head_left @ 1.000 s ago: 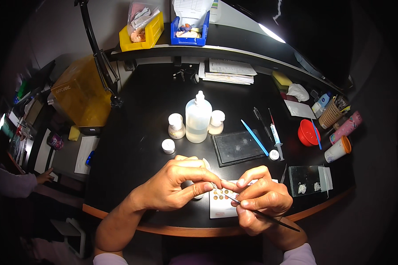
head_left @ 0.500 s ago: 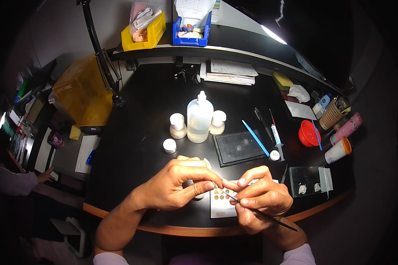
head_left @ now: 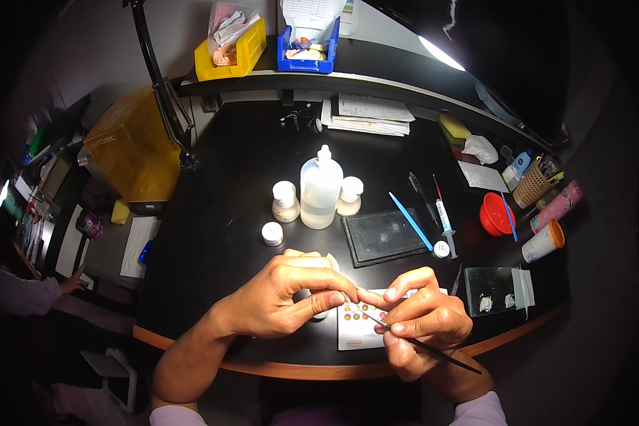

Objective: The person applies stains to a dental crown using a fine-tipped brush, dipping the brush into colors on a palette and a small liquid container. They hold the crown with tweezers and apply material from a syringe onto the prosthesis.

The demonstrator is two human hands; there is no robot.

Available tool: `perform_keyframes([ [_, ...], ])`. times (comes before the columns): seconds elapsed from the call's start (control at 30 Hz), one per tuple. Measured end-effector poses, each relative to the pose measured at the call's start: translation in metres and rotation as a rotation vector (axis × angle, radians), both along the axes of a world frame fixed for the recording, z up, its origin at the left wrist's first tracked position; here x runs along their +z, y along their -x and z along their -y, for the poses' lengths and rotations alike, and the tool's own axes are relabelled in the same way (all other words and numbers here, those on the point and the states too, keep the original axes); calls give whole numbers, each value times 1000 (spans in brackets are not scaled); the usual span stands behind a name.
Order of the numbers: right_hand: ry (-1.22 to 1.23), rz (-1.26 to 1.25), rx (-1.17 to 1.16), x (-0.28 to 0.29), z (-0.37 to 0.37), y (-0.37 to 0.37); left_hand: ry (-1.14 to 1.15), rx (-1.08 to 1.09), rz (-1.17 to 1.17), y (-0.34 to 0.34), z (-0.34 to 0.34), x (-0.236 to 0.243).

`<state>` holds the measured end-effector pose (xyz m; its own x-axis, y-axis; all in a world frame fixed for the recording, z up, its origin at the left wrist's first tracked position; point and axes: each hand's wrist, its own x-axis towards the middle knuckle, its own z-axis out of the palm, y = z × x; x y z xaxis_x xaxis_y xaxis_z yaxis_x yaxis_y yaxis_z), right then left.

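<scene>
My left hand [head_left: 291,295] is closed in a pinch, thumb against fingers, on a small pale piece [head_left: 346,301] too little to make out. In my right hand [head_left: 426,323] is a thin brush [head_left: 433,350] with a dark handle, held like a pen. Its tip points left, a little short of the pale piece, and an outstretched finger of that hand reaches the left fingertips. Beneath both hands lies a white palette card [head_left: 355,339] with rows of small coloured dots. A white container [head_left: 321,314] is partly hidden behind my left hand.
A clear bottle [head_left: 319,192] stands between two small jars [head_left: 285,204], with a white lid [head_left: 272,233] nearby. Right of these lie a dark slab [head_left: 382,240], a blue stick [head_left: 410,221] and a syringe [head_left: 445,226]. A glass plate [head_left: 486,284] bears white lumps; a red bowl [head_left: 495,215] sits beyond.
The brush tip has drawn back slightly to the right, away from the pale piece, as my right hand shifted a little. My left hand has stayed in place.
</scene>
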<state>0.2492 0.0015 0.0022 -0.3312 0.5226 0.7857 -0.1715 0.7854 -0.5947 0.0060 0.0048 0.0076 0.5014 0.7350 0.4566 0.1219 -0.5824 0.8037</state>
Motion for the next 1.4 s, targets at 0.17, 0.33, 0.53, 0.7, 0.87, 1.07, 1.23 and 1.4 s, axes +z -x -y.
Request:
perform_keyframes([
  [0.17, -19, 12, -21, -2, -2, 2, 11, 8, -10, 0, 0, 3],
  [0.33, -8, 18, -23, -1, -1, 3, 6, 10, -10, 0, 0, 3],
  [0.53, -36, 43, 3, 0, -3, -1, 24, 7, -22, 0, 0, 4],
  [0.7, -48, 46, 26, 4, -1, -2, 24, 7, -9, 1, 0, 2],
  [0.87, -23, -2, 29, 2, 0, -2, -23, -2, 2, 0, 0, 1],
  [1.07, 71, -23, 64, -6, -5, -4, -53, 28, -63, 1, 0, 3],
  [1.23, 61, 12, 92, -4, -8, -4, -82, 40, -65, 1, -2, 2],
  [1.4, 92, -13, 122, -4, -7, -4, -93, 44, -96, 2, -2, 2],
])
